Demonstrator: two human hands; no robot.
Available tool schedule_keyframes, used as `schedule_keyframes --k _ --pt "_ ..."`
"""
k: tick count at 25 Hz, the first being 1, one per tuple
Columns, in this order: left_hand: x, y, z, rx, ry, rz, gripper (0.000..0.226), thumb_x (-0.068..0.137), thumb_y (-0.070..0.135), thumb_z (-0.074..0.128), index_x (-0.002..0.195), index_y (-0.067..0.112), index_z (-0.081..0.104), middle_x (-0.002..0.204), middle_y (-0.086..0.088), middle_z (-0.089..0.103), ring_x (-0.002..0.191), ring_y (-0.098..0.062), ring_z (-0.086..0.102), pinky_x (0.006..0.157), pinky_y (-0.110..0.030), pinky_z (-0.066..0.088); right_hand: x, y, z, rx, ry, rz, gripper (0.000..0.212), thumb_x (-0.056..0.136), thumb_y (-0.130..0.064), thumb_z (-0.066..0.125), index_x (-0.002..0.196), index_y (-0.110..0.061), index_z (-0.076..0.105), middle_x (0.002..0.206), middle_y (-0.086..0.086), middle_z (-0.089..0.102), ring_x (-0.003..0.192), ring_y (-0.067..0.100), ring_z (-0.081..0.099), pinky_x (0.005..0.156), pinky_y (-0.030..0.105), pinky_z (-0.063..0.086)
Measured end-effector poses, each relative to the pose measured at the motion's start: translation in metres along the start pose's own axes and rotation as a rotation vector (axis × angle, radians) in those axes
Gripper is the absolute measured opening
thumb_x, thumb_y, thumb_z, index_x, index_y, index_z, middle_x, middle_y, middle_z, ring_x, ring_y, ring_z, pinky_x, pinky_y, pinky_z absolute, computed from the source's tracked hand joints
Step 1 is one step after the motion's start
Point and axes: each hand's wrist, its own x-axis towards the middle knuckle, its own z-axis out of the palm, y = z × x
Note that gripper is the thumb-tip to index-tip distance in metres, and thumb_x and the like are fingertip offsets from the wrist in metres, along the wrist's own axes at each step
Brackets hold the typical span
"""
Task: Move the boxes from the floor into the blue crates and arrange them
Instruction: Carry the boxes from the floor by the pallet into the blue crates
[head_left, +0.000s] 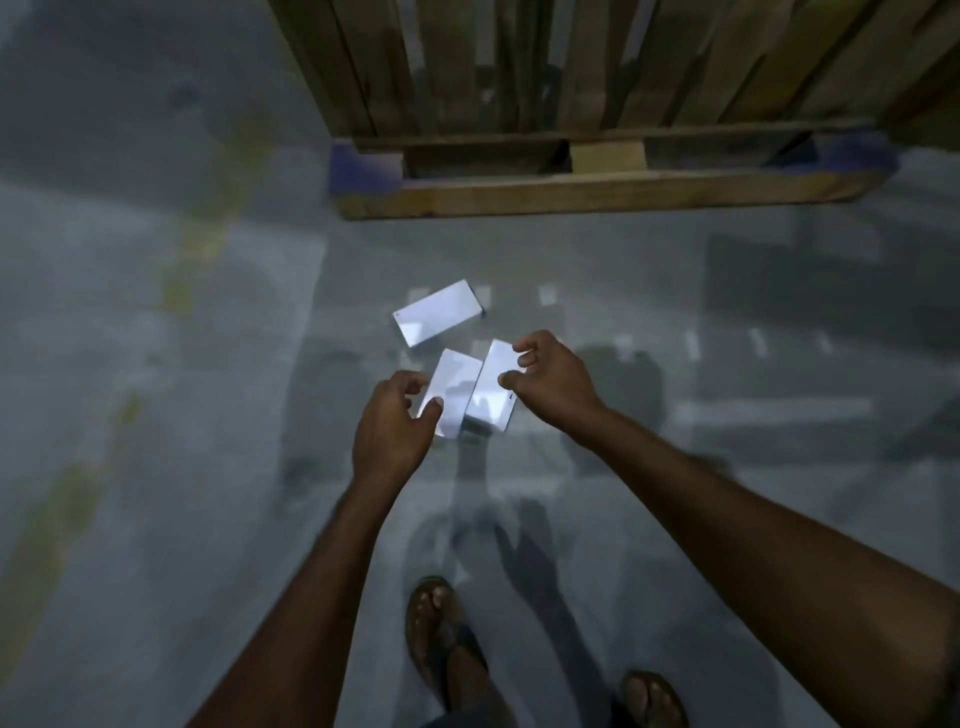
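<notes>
Left hand (392, 415) pinching near left box (451, 397); right hand (550, 382) half-curled at right box (492, 387), grip unclear. Best lifted level; far box (439, 312) left on floor (156, 364).

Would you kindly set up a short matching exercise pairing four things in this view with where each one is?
Things:
1. left hand
2. right hand
3. far box
4. wooden pallet

Places:
A. alone on the floor, beyond both hands
B. at the right box of the near pair
C. at the top, past the boxes
D. at the left box of the near pair

Pairs: 1-D, 2-B, 3-A, 4-C
</notes>
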Motion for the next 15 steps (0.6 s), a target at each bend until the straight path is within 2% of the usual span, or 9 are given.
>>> schedule_keyframes --k 6,9,11,15 --pt "0.055 -0.103 0.131 0.149 -0.042 0.008 0.052 0.083 0.035 0.076 0.131 0.023 0.06 0.139 -0.006 0.054 0.123 -0.029 0.056 0.102 -0.042 0.047 0.098 0.125 0.094 -0.134 -0.002 0.038 0.045 0.078 -0.025 0.068 0.122 -0.023 0.06 0.127 0.006 0.053 0.12 0.028 0.054 0.1 0.035 0.048" --pt "0.075 -0.143 0.17 0.33 -0.034 0.041 0.071 0.084 0.046 0.074 0.146 0.025 0.046 0.153 -0.008 0.04 0.138 -0.032 0.043 0.108 -0.047 0.04 0.135 0.162 0.128 -0.21 0.039 0.054 0.042 0.082 -0.032 0.067 0.122 -0.025 0.057 0.133 0.004 0.042 0.13 0.027 0.041 0.104 0.036 0.045" --pt "0.084 -0.163 0.185 0.368 -0.004 0.046 0.081 0.085 0.053 0.072 0.153 0.026 0.036 0.158 -0.008 0.032 0.143 -0.032 0.036 0.111 -0.049 0.036 0.149 0.176 0.15 -0.272 0.093 -0.014 0.045 0.083 -0.041 0.068 0.122 -0.025 0.053 0.136 0.004 0.037 0.131 0.028 0.036 0.101 0.038 0.044" --pt "0.091 -0.176 0.2 0.312 -0.008 0.017 0.094 0.082 0.058 0.072 0.157 0.03 0.023 0.159 -0.006 0.027 0.138 -0.033 0.039 0.107 -0.05 0.042 0.161 0.185 0.181 -0.421 0.323 -0.131 0.067 0.074 -0.062 0.072 0.123 -0.022 0.05 0.132 0.008 0.041 0.122 0.031 0.042 0.091 0.045 0.051"
